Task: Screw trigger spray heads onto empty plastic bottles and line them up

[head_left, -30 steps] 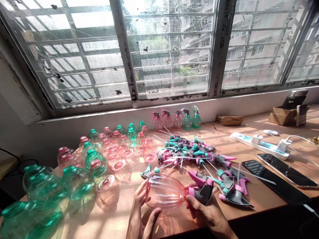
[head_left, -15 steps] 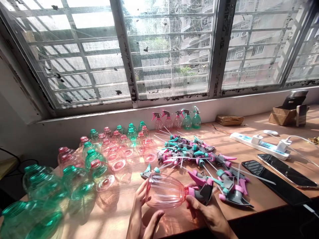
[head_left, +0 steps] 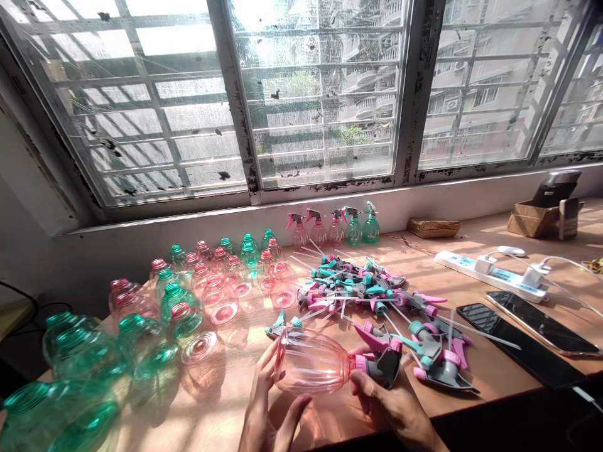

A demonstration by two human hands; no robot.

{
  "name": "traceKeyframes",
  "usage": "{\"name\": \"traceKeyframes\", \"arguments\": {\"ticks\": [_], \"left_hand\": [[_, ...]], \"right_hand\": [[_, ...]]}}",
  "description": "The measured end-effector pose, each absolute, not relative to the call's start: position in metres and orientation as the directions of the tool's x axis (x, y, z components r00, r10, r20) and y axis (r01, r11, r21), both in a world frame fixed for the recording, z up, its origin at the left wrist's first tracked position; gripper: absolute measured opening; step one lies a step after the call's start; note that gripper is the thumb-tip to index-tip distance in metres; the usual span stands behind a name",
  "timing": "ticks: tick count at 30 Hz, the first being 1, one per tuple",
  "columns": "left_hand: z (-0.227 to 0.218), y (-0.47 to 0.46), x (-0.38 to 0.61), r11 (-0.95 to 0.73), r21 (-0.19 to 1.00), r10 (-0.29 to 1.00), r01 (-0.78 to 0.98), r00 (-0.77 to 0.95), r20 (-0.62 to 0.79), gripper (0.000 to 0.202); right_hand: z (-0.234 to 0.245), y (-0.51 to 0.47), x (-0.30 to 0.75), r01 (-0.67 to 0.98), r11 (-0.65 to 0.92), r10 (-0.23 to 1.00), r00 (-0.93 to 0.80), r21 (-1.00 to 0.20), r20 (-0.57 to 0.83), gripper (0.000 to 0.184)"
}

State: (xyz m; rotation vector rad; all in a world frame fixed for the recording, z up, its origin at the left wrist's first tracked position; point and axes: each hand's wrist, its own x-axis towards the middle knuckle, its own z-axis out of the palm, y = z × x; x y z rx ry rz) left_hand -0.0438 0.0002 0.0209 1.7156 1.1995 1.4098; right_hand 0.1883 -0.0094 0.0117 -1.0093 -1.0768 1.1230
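My L hand [head_left: 266, 402] cups the pink spray bottle [head_left: 311, 361] round its base end, R hand [head_left: 391, 408] closed at the neck by the grey trigger head [head_left: 386, 367]. Long axis runs approx. L–R over the bench [head_left: 499, 370], head end nearer R.

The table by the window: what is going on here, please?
A person holds a clear pink plastic spray bottle on its side in both hands: the left hand around the body, the right hand at the neck, where a pink and grey trigger sprayer sits. Loose sprayers lie heaped on the wooden table, beside rows of pink and green bottles without sprayers. Five bottles with sprayers stand near the window.
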Motion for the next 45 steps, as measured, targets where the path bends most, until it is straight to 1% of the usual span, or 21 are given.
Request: {"name": "traceKeyframes", "arguments": {"ticks": [3, 9, 15, 18, 21, 24, 31, 34, 38, 41, 43, 45], "left_hand": [[0.027, -0.005, -0.042, -0.399, 0.877, 0.911, 0.268, 0.001, 0.413, 0.064], [0.028, -0.004, -0.042, -0.415, 0.866, 0.901, 0.281, -0.009, 0.434, 0.059], [0.021, 0.002, -0.045, -0.443, 0.840, 0.886, 0.314, 0.015, 0.463, 0.057], [0.021, 0.002, -0.046, -0.445, 0.843, 0.887, 0.303, 0.018, 0.462, 0.060], [0.023, -0.001, -0.046, -0.439, 0.851, 0.892, 0.288, 0.022, 0.452, 0.063], [0.025, -0.002, -0.044, -0.427, 0.860, 0.896, 0.280, 0.003, 0.444, 0.058], [0.025, 0.001, -0.041, -0.488, 0.820, 0.858, 0.299, -0.006, 0.514, 0.055], [0.027, 0.000, -0.040, -0.470, 0.828, 0.867, 0.307, -0.017, 0.498, 0.055], [0.030, -0.003, -0.040, -0.460, 0.849, 0.878, 0.259, -0.011, 0.479, 0.055], [0.031, -0.005, -0.040, -0.437, 0.864, 0.891, 0.251, -0.006, 0.453, 0.051], [0.029, -0.004, -0.041, -0.436, 0.862, 0.892, 0.260, -0.005, 0.453, 0.048], [0.024, -0.002, -0.042, -0.447, 0.853, 0.885, 0.269, -0.010, 0.466, 0.049]], "right_hand": [[0.014, -0.011, 0.187, -0.213, 0.150, 0.985, 0.121, -0.965, 0.126, 0.049], [0.015, -0.011, 0.188, -0.188, 0.139, 0.988, 0.093, -0.972, 0.124, 0.051], [0.010, -0.010, 0.187, -0.187, 0.130, 0.985, 0.138, -0.974, 0.105, 0.048], [0.008, -0.010, 0.187, -0.201, 0.125, 0.983, 0.160, -0.972, 0.093, 0.047], [0.009, -0.010, 0.187, -0.176, 0.131, 0.984, 0.141, -0.976, 0.107, 0.048], [0.012, -0.012, 0.188, -0.147, 0.132, 0.986, 0.123, -0.980, 0.114, 0.048], [0.016, -0.012, 0.187, -0.111, 0.149, 0.984, 0.113, -0.983, 0.136, 0.047], [0.013, -0.011, 0.188, -0.105, 0.139, 0.984, 0.125, -0.985, 0.126, 0.048], [0.010, -0.010, 0.189, -0.110, 0.134, 0.987, 0.107, -0.985, 0.122, 0.050], [0.011, -0.011, 0.189, -0.094, 0.123, 0.988, 0.102, -0.988, 0.113, 0.051], [0.011, -0.011, 0.189, -0.096, 0.122, 0.988, 0.109, -0.988, 0.112, 0.050], [0.012, -0.012, 0.188, -0.109, 0.133, 0.986, 0.114, -0.985, 0.121, 0.048]]}}
